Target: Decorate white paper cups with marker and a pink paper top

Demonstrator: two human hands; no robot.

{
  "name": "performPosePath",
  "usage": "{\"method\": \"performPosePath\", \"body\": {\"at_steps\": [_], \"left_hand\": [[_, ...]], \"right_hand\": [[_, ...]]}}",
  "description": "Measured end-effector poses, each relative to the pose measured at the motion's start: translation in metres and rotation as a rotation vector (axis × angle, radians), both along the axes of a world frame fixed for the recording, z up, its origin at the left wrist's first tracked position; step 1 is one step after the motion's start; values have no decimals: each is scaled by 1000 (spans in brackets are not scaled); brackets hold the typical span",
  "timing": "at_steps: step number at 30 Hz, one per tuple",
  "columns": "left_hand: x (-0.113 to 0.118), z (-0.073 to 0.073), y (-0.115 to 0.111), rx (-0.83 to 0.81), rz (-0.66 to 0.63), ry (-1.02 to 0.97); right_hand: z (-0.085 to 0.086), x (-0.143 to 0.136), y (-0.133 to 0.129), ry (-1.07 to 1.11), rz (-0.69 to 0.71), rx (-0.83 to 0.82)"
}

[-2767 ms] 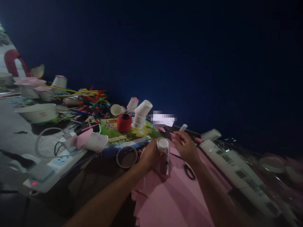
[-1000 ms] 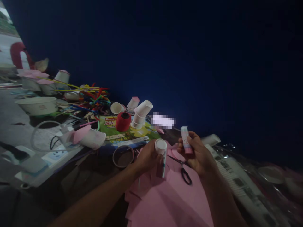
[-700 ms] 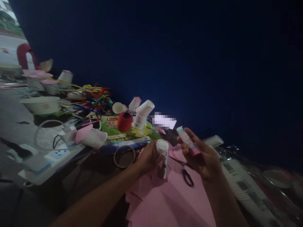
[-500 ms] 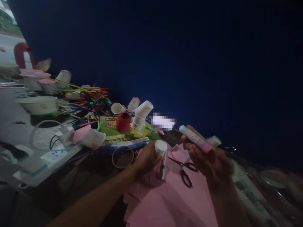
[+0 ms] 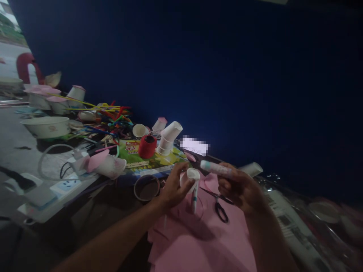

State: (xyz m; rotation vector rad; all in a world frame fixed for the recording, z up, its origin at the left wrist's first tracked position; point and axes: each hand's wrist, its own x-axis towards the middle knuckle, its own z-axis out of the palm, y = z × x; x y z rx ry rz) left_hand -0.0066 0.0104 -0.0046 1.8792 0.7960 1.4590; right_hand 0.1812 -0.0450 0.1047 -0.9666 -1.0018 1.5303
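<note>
My left hand (image 5: 176, 187) is wrapped round a small white paper cup (image 5: 193, 174), its base facing up. In my right hand (image 5: 241, 187) is a glue stick (image 5: 216, 168), its pale end pointing left toward the cup. Pink paper sheets (image 5: 210, 245) lie beneath both hands. A pen (image 5: 194, 200) rests on them just below the cup. Black-handled scissors (image 5: 221, 211) lie between the pen and my right wrist, partly hidden by that hand.
Left of centre are a red thread spool (image 5: 147, 146), stacked white cups (image 5: 169, 138), a tape roll (image 5: 146, 188) and a green packet (image 5: 127, 151). A power strip (image 5: 48, 200), bowl (image 5: 47, 126) and coloured pipe cleaners (image 5: 119, 117) lie farther left.
My right hand has turned and moved left and inward, bringing the glue stick nearly level and closer to the cup. The fingers of my left hand have shifted round the cup.
</note>
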Motion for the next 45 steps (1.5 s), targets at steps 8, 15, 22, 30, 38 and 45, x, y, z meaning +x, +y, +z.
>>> {"method": "performPosePath", "body": {"at_steps": [8, 15, 22, 30, 38, 45], "left_hand": [[-4, 23, -5, 176, -34, -121], [-1, 26, -11, 88, 51, -31], [-1, 28, -9, -58, 28, -79], [2, 30, -17, -138, -56, -79], [3, 28, -13, -216, -75, -145], [3, 23, -12, -238, -113, -128]], "right_hand": [[-11, -17, 3, -204, 47, -63], [-16, -12, 6, -383, -156, 162], [-21, -7, 13, -590, -235, 238], [-23, -7, 14, -789, -325, 113], [-23, 1, 12, -439, -156, 237], [-27, 1, 17, -524, -247, -8]]}}
